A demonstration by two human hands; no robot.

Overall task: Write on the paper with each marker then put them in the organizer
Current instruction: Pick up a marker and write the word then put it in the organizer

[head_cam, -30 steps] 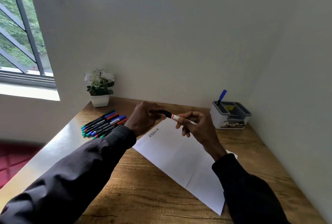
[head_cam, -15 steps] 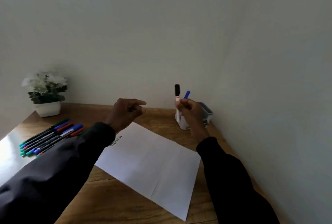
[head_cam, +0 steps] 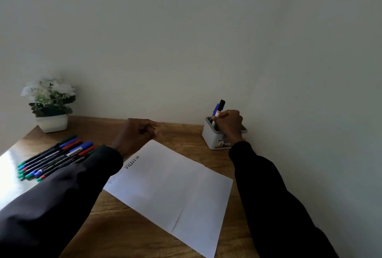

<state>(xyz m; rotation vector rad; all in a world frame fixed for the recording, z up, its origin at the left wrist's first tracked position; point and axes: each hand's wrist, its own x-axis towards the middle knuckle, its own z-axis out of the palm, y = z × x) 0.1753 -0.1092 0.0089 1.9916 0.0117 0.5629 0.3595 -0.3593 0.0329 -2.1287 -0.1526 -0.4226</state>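
One-handed, pinched black marker [head_cam: 221, 105] near-upright in right fingers [head_cam: 224, 115], organizer [head_cam: 208, 137] just beneath; likely needed straight lowering; left fingers [head_cam: 148, 125] slack, empty.

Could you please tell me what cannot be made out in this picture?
In the head view:
- Inside of the organizer: hidden by the right hand, which grips the black marker.
- Faint word beside "Victoria" on the paper: covered by the left sleeve.
- The organizer's label: too small.
- Print on the loose markers: blurred.

Dim scene, daylight glare on desk [head_cam: 8, 166] left, soft blur
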